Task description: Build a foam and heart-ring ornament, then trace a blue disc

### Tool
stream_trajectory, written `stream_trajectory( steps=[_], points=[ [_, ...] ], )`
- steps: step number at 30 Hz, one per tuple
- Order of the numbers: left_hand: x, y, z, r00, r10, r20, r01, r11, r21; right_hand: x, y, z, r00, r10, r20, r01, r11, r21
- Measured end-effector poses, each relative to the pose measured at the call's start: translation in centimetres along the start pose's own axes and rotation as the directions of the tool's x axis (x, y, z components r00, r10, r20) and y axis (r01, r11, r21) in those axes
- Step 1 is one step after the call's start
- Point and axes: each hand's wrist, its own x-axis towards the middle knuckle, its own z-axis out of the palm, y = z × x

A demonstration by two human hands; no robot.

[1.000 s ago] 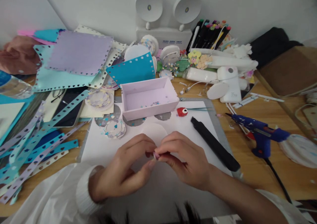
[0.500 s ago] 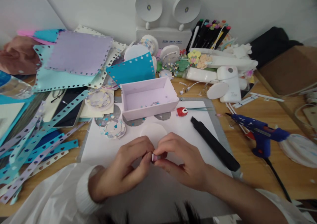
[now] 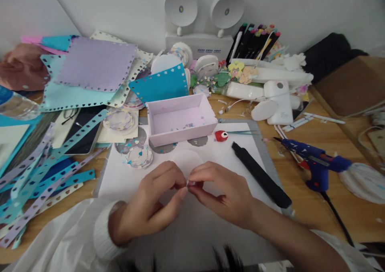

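Small pale piece, lilac and whitish, possibly paper: one, between the fingertips of the two hands, directly in front of the wearer, above a white paper sheet; exact shape hidden by the fingers. Right hand, bare: thumb and forefinger pinched on the piece from its right side. Left hand, bare, white ribbed cuff at wrist: thumb and forefinger curved in at the piece's left edge, fingertips meeting or nearly meeting those of the right; whether it too grips cannot be told. Flat white round disc: on the sheet, just beyond the fingertips, partly hidden by them. Round layered white rosette with teal and lilac bits: beyond the left hand, apart from it. Open rectangular lilac box, loose bits inside: farther back, beyond the disc. Black elongated plastic tool: slantwise, right of the right hand. Blue glue gun: on the wooden worktop, farther right.
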Motion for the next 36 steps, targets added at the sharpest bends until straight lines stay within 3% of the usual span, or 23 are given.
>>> stream_trajectory(
  steps=[11, 26, 36],
  points=[
    [0.2, 0.2, 0.0, 0.999, 0.022, 0.045, -0.018, 0.996, -0.090, 0.0, 0.1, 0.1, 0.997, -0.071, -0.026, 0.072, 0.997, 0.038],
    [0.0, 0.1, 0.5, 0.999, 0.013, -0.049, -0.016, 0.998, -0.055, -0.2, -0.3, 0.7, 0.998, -0.043, -0.055, 0.047, 0.997, 0.062],
    [0.2, 0.2, 0.7, 0.993, -0.077, -0.090, 0.068, 0.993, -0.098, -0.4, -0.1, 1.3, 0.998, -0.011, -0.065, 0.020, 0.992, 0.127]
  ],
)
